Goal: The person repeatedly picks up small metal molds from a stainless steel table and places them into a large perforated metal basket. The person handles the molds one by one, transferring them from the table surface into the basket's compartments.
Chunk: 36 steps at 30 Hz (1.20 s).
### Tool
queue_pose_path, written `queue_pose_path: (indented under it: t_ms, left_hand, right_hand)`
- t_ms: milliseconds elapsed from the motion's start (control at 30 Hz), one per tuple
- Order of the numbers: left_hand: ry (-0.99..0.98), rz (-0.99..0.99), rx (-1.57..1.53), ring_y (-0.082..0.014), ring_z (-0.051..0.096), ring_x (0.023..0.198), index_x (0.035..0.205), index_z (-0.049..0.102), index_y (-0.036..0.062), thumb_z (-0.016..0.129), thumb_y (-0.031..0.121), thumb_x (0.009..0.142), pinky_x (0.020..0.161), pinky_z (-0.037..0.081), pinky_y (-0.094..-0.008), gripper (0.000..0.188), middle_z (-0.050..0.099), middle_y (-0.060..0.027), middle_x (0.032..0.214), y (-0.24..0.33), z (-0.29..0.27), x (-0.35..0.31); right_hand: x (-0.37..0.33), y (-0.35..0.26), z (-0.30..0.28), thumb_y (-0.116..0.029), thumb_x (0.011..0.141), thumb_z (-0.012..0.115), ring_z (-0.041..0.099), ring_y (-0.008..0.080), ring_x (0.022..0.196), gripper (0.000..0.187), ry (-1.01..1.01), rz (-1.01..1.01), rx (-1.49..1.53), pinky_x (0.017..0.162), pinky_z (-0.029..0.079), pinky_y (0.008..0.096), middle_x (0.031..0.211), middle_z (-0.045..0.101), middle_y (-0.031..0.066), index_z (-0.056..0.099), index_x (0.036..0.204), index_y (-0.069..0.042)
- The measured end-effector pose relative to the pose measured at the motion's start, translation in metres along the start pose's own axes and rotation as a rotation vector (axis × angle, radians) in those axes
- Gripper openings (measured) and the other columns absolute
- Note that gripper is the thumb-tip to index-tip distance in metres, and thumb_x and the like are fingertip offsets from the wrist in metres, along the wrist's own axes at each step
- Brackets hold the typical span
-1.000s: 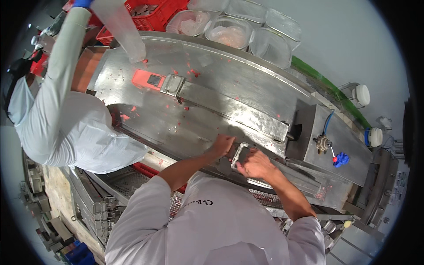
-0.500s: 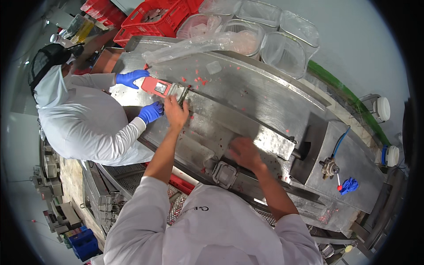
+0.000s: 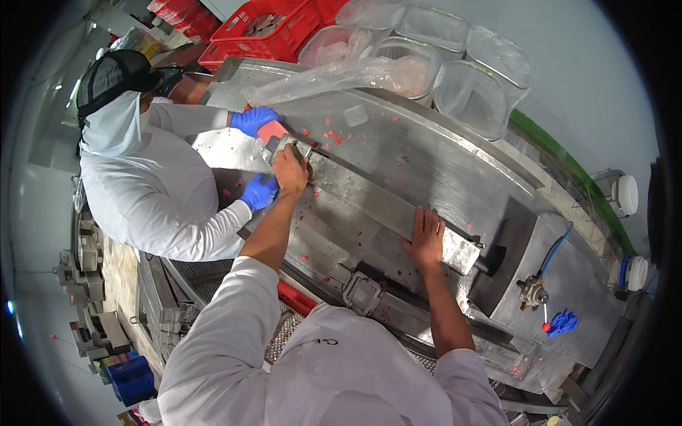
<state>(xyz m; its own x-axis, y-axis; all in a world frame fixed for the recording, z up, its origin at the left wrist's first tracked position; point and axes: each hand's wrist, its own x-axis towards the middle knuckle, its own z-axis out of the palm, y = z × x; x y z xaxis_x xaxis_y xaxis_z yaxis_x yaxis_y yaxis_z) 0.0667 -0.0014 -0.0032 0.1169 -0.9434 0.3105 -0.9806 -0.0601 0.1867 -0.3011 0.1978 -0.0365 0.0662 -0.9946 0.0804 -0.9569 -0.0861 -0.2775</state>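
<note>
A long rectangular stainless steel chamber (image 3: 369,193) lies slantwise across the steel worktable (image 3: 426,153). My left hand (image 3: 290,170) is closed round the metal end fitting (image 3: 273,150) at the chamber's far-left end. A pinkish-red block (image 3: 271,131), which looks like meat, sticks out past that fitting. My right hand (image 3: 426,238) lies flat on the chamber near its right end, fingers stretched out, holding nothing. A co-worker's blue-gloved hand (image 3: 254,121) touches the block. Their other gloved hand (image 3: 260,192) is beside my left wrist.
Clear plastic-lined tubs (image 3: 469,99) and a red crate (image 3: 266,32) stand behind the table. Small red scraps (image 3: 334,136) are scattered about. A lower steel chamber with a square end frame (image 3: 361,292) lies nearer me. At right are a red-knobbed lever valve (image 3: 533,292) and blue glove (image 3: 563,323).
My right hand has moved forward and right, onto the steel chamber. The co-worker's upper glove has come closer to the end fitting, and less of the block shows. My left hand stays on the fitting.
</note>
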Motion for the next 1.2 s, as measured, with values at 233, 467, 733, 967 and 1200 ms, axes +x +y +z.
queue_pose_path:
  t_ms: [233, 467, 733, 967, 1200]
  left_hand:
    - [0.048, 0.016, -0.026, -0.0386, 0.057, 0.105, 0.134, 0.049, -0.0028, 0.081, 0.016, 0.08, 0.089, 0.045, -0.0474, 0.065, 0.058, -0.0191, 0.111, -0.003, 0.004, 0.002]
    - [0.05, 0.034, -0.105, -0.0375, 0.059, 0.105, 0.127, 0.052, -0.001, 0.082, 0.018, 0.079, 0.088, 0.046, -0.0475, 0.059, 0.059, -0.0183, 0.111, -0.007, 0.008, 0.001]
    - [0.019, -0.002, -0.162, -0.036, 0.063, 0.083, 0.118, 0.056, 0.0011, 0.081, 0.014, 0.081, 0.074, 0.049, -0.0471, 0.047, 0.062, -0.014, 0.087, -0.007, 0.008, 0.0]
    - [-0.34, -0.186, -0.375, -0.0441, 0.068, 0.09, 0.101, 0.07, 0.0011, 0.06, 0.036, 0.097, 0.082, 0.053, -0.0486, 0.037, 0.071, -0.0234, 0.089, 0.009, -0.029, 0.022]
    - [-0.006, 0.112, -0.647, -0.0335, 0.058, 0.064, 0.088, 0.068, -0.0007, 0.059, 0.019, 0.095, 0.065, 0.047, -0.0395, 0.023, 0.064, -0.0225, 0.075, -0.025, -0.154, 0.034]
  right_hand:
    - [0.004, -0.008, -0.012, -0.038, 0.065, 0.089, 0.045, 0.0363, 0.129, 0.104, 0.078, -0.021, 0.065, 0.11, 0.035, 0.0547, 0.136, 0.047, 0.0182, 0.038, 0.148, 0.0]
    - [0.003, -0.006, -0.006, -0.034, 0.065, 0.088, 0.045, 0.0394, 0.128, 0.105, 0.062, -0.005, 0.033, 0.111, 0.034, 0.0549, 0.136, 0.048, 0.0205, 0.037, 0.149, 0.001]
    - [0.004, -0.006, -0.003, -0.036, 0.062, 0.089, 0.048, 0.0388, 0.127, 0.107, 0.078, -0.04, -0.035, 0.11, 0.037, 0.0551, 0.136, 0.05, 0.0214, 0.038, 0.148, 0.004]
    - [0.007, -0.016, -0.012, -0.039, 0.069, 0.086, 0.046, 0.0426, 0.126, 0.102, 0.109, -0.046, -0.011, 0.11, 0.034, 0.055, 0.136, 0.048, 0.0245, 0.039, 0.147, 0.007]
    - [0.011, -0.045, -0.055, -0.026, 0.061, 0.091, 0.043, 0.0432, 0.13, 0.11, 0.021, -0.003, 0.153, 0.112, 0.032, 0.0536, 0.138, 0.047, 0.0259, 0.033, 0.151, 0.002]
